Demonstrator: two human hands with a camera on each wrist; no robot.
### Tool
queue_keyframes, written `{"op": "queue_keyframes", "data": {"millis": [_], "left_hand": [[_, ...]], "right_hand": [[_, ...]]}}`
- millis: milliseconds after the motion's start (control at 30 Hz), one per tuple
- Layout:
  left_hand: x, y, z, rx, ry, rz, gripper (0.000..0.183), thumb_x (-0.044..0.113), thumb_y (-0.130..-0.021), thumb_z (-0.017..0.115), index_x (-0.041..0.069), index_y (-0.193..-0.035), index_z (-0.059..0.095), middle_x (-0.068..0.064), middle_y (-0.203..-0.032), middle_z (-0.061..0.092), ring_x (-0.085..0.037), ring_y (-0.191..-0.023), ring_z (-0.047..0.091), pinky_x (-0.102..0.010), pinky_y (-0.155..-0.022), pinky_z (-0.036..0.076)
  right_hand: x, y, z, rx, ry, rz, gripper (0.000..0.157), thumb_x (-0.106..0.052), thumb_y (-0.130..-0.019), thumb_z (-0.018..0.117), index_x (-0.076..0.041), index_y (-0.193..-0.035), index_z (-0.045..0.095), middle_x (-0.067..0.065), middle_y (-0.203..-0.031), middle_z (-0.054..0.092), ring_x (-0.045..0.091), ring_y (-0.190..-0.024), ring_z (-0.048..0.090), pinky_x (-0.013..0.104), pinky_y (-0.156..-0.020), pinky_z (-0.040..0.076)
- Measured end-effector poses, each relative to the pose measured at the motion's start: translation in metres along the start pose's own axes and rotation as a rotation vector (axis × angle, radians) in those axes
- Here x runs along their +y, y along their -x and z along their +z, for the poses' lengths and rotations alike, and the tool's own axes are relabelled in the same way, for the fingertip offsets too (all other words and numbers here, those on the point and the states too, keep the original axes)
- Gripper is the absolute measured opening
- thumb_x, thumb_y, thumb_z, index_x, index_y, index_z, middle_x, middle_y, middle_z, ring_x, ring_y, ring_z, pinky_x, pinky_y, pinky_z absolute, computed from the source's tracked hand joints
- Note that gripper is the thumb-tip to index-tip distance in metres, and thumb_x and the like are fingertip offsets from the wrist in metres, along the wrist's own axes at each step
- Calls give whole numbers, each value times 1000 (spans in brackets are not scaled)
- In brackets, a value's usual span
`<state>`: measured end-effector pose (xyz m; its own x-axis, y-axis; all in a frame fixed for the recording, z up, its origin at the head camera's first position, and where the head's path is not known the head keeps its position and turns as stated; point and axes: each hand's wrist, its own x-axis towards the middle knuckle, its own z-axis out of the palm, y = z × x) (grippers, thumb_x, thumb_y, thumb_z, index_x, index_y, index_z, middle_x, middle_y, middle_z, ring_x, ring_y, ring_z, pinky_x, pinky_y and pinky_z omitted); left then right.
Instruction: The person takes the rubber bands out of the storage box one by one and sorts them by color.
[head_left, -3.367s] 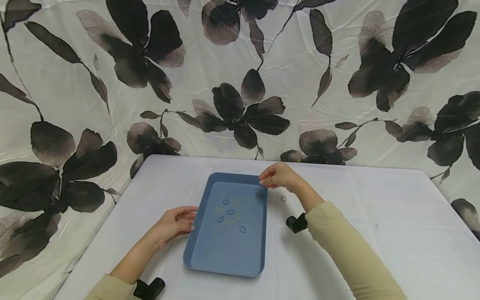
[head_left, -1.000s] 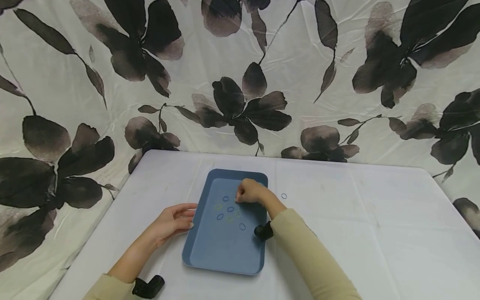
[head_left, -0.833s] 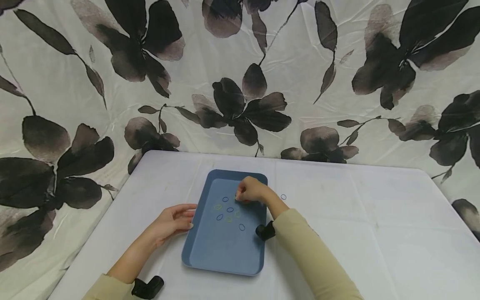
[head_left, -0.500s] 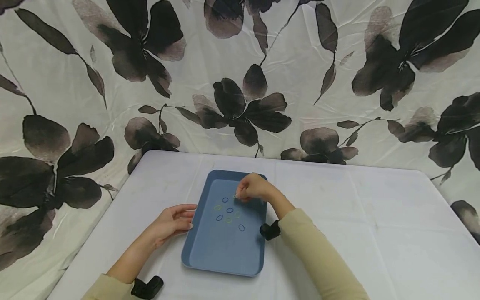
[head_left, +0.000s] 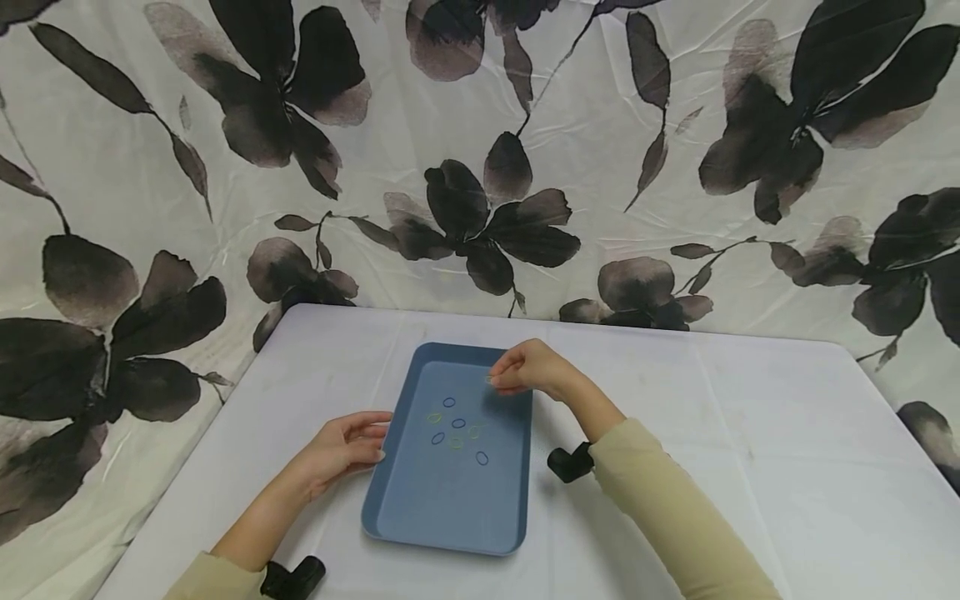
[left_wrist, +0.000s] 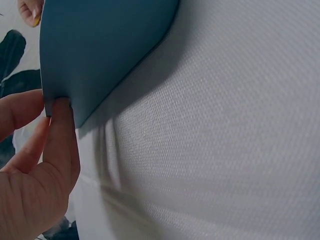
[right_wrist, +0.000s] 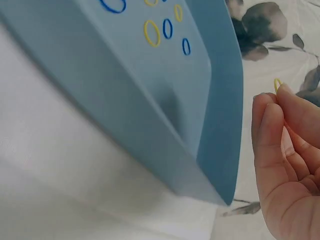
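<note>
My right hand (head_left: 528, 367) pinches a yellow rubber band (right_wrist: 275, 85) between thumb and fingertips, raised over the far right part of a blue tray (head_left: 442, 508). Inside the tray lie several blue rubber bands (right_wrist: 183, 46) and some yellow rubber bands, loosely grouped in the middle. At the tray's left side, my left hand (head_left: 341, 450) holds the rim, thumb and fingers on either side of the wall (left_wrist: 75, 60) in the left wrist view. The right hand also shows at that view's top left corner.
A white-covered table (head_left: 712, 467) carries the tray. Behind it hangs a white cloth (head_left: 660, 50) with dark flowers. Each wrist bears a black camera mount (head_left: 570, 462).
My right hand reached into the tray, picked up a yellow band from the group and lifted it back to the right. The left hand stays at the rim. The forearm now hides a band on the table.
</note>
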<state>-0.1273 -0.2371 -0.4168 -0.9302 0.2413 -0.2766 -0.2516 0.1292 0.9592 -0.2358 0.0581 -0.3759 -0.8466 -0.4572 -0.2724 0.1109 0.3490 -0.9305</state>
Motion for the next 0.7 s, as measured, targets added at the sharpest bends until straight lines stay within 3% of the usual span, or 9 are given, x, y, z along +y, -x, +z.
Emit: {"op": "queue_keyframes", "data": {"millis": [333,467,700], "left_hand": [[0,0,0,-12,2,7,64,-9,-79,61,-14,-136,32,-28,-122,50,-12,-97,60,-25,-77,52],[-1,-1,0,-9,5,6,64,-9,-79,61,-14,-136,32,-28,-123,49,-13,-98,60,-25,-77,52],[-1,-1,0,11,-1,-9,64,-9,-79,61,-13,-136,33,-28,-124,49,-16,-100,60,-26,-77,52]], "right_hand": [[5,15,-19,35,-31,26,17,1,-82,68,10,-96,65,20,-89,68,33,-90,65,40,-81,52],[9,23,-26,28,-43,30,17,1,-83,66,11,-97,64,23,-94,67,27,-83,66,44,-83,50],[22,36,-36,27,-46,33,19,2,-83,65,13,-99,63,13,-83,68,17,-75,64,41,-80,52]]}}
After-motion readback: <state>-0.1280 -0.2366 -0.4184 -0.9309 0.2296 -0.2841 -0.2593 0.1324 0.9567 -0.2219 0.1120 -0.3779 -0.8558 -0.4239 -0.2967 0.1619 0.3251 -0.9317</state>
